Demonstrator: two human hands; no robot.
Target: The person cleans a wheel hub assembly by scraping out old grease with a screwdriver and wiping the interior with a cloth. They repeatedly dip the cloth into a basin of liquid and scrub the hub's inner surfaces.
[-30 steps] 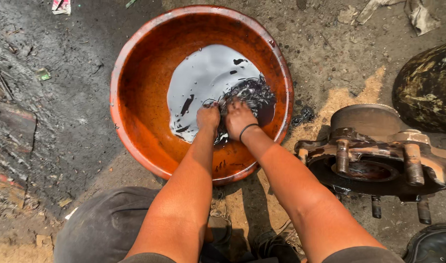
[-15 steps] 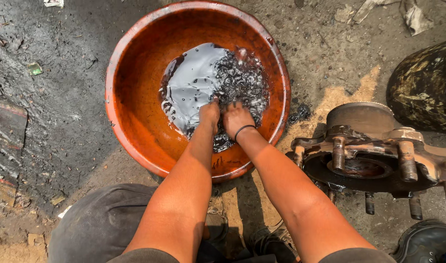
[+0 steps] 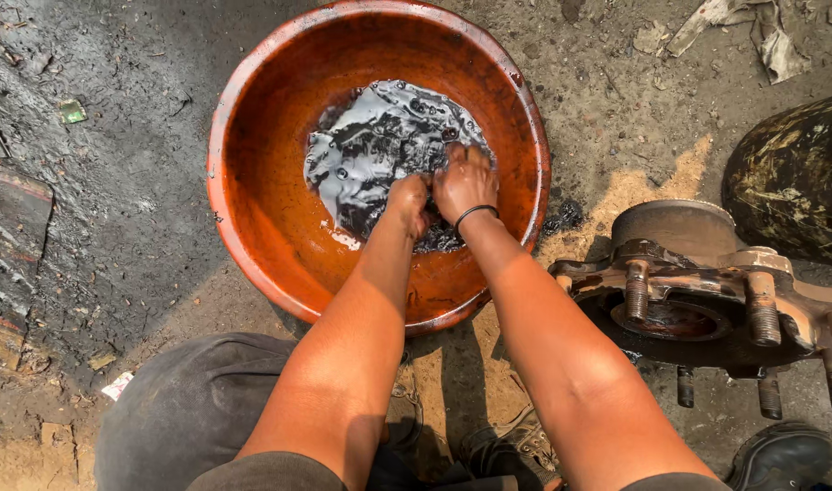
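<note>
A large orange basin [image 3: 252, 227] stands on the dirt and holds a pool of dark, oily liquid [image 3: 379, 145]. Both my hands are pressed side by side at the pool's near edge. My left hand [image 3: 408, 202] is curled with its knuckles up and its fingers dipped in the liquid. My right hand [image 3: 464, 182], with a black band on the wrist, touches the left one, its fingertips under the surface. Whatever lies between or beneath the fingers is hidden by the dark liquid.
A rusty wheel hub [image 3: 697, 291] with threaded studs lies on the ground to the right of the basin. Behind it is a dark, grimy rounded object [image 3: 793, 177]. Oil-stained soil is on the left, scraps of rag [image 3: 752, 27] at the top right, and my shoes [image 3: 779, 455] below.
The liquid has gone from smooth to rippled and has spread wider across the basin floor. My hands stay together in it, moving slightly.
</note>
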